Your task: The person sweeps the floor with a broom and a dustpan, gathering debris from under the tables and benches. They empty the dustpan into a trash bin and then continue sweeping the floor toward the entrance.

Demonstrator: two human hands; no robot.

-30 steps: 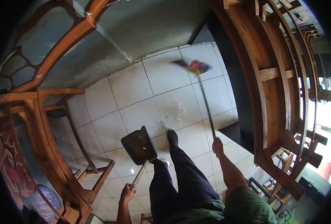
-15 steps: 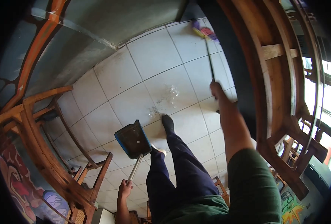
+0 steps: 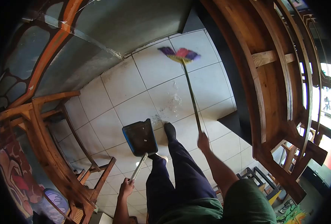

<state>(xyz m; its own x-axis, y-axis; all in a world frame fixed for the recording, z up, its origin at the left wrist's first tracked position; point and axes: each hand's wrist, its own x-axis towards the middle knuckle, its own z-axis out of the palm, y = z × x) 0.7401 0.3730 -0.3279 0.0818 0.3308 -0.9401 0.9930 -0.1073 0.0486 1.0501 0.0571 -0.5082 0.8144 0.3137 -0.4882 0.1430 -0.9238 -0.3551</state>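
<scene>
My right hand (image 3: 203, 142) is closed round the end of a long broom handle. The broom (image 3: 191, 89) stretches away from it, and its purple, pink and yellow head (image 3: 180, 55) is over the white tiles, beyond a scatter of clear, shiny debris (image 3: 174, 100). In my left hand (image 3: 126, 187) is the metal handle of a black dustpan (image 3: 140, 139) with a blue edge. A small pale scrap lies in the pan, which is beside my feet, its open side facing the debris.
A wooden chair frame (image 3: 42, 138) stands at the left. Large wooden furniture (image 3: 260, 74) and a dark panel (image 3: 229, 56) line the right side. A grey-green wall (image 3: 113, 26) borders the tiled floor (image 3: 124, 80) at the far side.
The broom head has swung left from beside the dark panel, and my right hand has come lower and closer to my body. The dustpan appears slightly further right in view.
</scene>
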